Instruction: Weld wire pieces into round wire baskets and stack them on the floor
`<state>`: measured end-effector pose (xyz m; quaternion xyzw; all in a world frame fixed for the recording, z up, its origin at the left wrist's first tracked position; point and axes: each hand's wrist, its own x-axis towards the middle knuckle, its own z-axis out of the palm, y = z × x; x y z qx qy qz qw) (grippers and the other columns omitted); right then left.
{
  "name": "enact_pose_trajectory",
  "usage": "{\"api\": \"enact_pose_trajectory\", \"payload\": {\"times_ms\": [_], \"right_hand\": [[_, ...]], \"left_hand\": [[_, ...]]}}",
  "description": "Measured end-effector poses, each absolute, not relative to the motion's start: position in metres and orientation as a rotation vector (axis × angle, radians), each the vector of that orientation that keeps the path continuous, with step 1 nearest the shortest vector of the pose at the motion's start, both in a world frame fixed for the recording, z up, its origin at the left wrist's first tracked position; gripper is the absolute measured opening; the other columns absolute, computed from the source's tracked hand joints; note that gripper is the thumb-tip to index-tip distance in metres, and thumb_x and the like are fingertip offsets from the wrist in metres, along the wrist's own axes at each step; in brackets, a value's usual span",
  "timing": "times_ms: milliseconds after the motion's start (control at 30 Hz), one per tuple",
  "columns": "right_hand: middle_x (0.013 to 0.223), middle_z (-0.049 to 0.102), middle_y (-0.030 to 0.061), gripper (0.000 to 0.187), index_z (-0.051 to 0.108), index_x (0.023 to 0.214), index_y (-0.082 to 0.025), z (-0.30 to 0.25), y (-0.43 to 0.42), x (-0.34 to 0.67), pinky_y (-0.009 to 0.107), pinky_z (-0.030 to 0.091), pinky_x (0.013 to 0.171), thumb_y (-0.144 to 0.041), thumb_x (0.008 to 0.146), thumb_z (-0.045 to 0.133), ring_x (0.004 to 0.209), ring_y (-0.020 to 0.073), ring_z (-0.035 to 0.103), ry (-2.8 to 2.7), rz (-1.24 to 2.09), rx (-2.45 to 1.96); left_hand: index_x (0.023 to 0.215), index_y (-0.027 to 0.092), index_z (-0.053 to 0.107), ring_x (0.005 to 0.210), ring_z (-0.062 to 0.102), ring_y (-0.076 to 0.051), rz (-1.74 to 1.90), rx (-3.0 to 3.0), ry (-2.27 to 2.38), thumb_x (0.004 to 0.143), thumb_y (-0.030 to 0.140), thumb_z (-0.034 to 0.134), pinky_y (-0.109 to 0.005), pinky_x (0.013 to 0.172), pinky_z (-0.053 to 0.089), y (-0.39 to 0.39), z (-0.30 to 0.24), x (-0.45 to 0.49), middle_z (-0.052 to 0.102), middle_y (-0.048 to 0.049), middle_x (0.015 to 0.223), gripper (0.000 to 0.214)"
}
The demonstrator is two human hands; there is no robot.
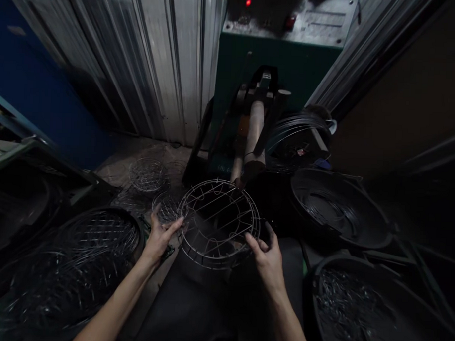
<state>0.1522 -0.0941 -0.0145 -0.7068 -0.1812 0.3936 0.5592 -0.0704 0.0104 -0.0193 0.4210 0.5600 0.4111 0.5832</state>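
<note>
A round wire rack (218, 222) with crossing bars and a double rim is held up in front of me. My left hand (161, 235) grips its left rim, thumb on top. On the opposite side my right hand (264, 249) holds the right rim between thumb and fingers. The rack's far edge meets the tip of a welding machine's electrode arm (254, 136); whether they touch I cannot tell. Below the rack lies dark cloth over my lap (193, 303).
Finished-looking wire racks (147, 175) lie on the floor at left. A basin of wire grids (98, 235) stands nearer. On the right are a basin with curved wires (338, 214) and one with small wire pieces (349, 304). Coiled wire (288, 143) sits beside the green machine (231, 61).
</note>
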Motion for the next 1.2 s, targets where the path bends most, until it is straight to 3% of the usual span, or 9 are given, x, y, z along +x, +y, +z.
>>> {"api": "enact_pose_trajectory", "payload": {"times_ms": [367, 633, 1200], "right_hand": [[0.081, 0.071, 0.0035, 0.099, 0.027, 0.144, -0.019, 0.006, -0.09, 0.148, 0.033, 0.052, 0.075, -0.05, 0.063, 0.075, 0.08, 0.0234, 0.068, -0.383, 0.96, -1.69], [0.081, 0.071, 0.0039, 0.101, 0.027, 0.143, -0.017, 0.004, -0.083, 0.146, 0.033, 0.051, 0.077, -0.05, 0.061, 0.076, 0.082, 0.0232, 0.067, -0.373, 0.935, -1.674], [0.079, 0.07, 0.0027, 0.102, 0.028, 0.143, -0.017, -0.002, -0.085, 0.144, 0.033, 0.052, 0.079, -0.052, 0.059, 0.076, 0.082, 0.0224, 0.067, -0.34, 0.921, -1.689]], "left_hand": [[0.141, 0.023, 0.018, 0.091, 0.067, -0.021, 0.942, 1.056, 1.356, 0.069, 0.048, 0.072, -0.044, 0.1, 0.039, 0.018, -0.019, -0.078, 0.069, -0.0015, 0.081, 0.094], [0.141, 0.02, 0.017, 0.088, 0.068, -0.021, 0.971, 1.01, 1.324, 0.069, 0.041, 0.074, -0.038, 0.091, 0.047, 0.025, -0.024, -0.072, 0.07, -0.0033, 0.081, 0.094], [0.143, 0.018, 0.013, 0.08, 0.069, -0.021, 1.007, 0.996, 1.262, 0.066, 0.04, 0.076, -0.042, 0.094, 0.044, 0.018, -0.033, -0.07, 0.07, -0.0018, 0.072, 0.101]]}}
